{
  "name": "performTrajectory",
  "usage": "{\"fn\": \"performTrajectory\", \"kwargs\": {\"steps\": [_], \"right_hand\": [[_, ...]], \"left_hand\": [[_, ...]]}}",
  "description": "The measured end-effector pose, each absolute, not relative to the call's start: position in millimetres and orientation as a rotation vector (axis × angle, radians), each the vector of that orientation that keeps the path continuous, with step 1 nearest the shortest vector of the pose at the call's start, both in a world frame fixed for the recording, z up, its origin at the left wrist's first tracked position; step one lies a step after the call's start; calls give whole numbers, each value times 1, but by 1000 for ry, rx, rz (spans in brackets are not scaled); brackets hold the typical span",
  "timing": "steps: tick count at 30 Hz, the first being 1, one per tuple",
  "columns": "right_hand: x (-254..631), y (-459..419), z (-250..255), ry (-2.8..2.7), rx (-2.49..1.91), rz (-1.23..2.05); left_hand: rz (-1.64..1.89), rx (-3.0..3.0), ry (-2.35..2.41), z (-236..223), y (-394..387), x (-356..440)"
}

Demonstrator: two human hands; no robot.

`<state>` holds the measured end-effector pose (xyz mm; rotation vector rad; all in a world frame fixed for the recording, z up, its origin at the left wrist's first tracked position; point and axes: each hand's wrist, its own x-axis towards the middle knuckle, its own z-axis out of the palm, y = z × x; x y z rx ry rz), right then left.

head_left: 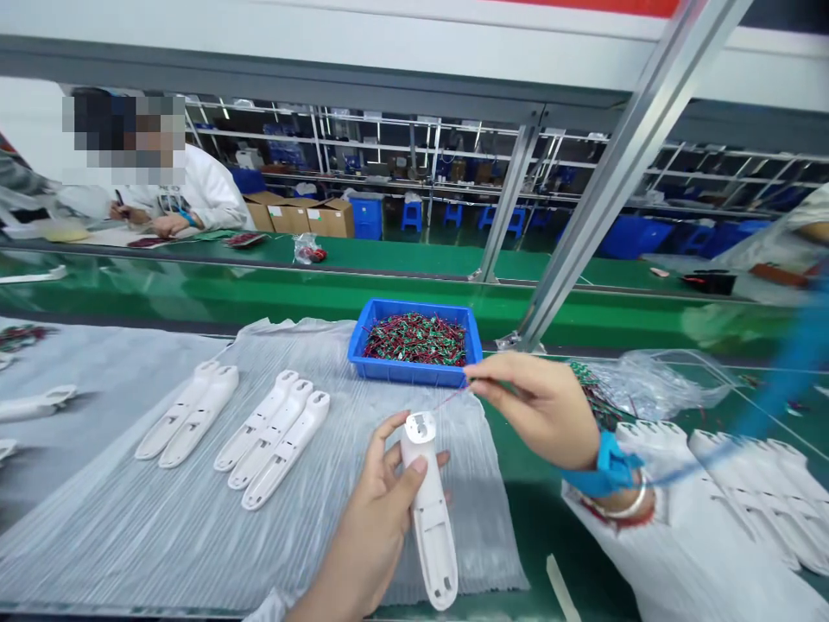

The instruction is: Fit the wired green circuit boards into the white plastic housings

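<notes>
Housing point(429, 494) sits gripped in my left hand point(383, 499), before the blue bin point(408, 372); my right hand point(542, 401) pinches wire point(452, 397) near the bin's corner.

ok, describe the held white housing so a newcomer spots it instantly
Find the pale wrapping sheet on the green worktop. Over its right part, the left grip holds the white housing. Other white housings lie to either side; only this one is held.
</notes>
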<state>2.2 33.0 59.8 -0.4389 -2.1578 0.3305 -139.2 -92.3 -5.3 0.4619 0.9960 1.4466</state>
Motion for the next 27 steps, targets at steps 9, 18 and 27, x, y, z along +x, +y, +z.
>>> {"fn": "performTrajectory", "kwargs": {"steps": [9, 18, 27], "right_hand": [[1, 11, 37, -2196, -324, 246], [-4, 2, 24, -2237, -218, 241], [-2, 0, 17, -2219, -154, 134]], "left_hand": [[1464, 548, 1009, -7, -98, -131], [1474, 686, 957, -12, -104, -128], [1407, 664, 949, -9, -106, -130]]}}
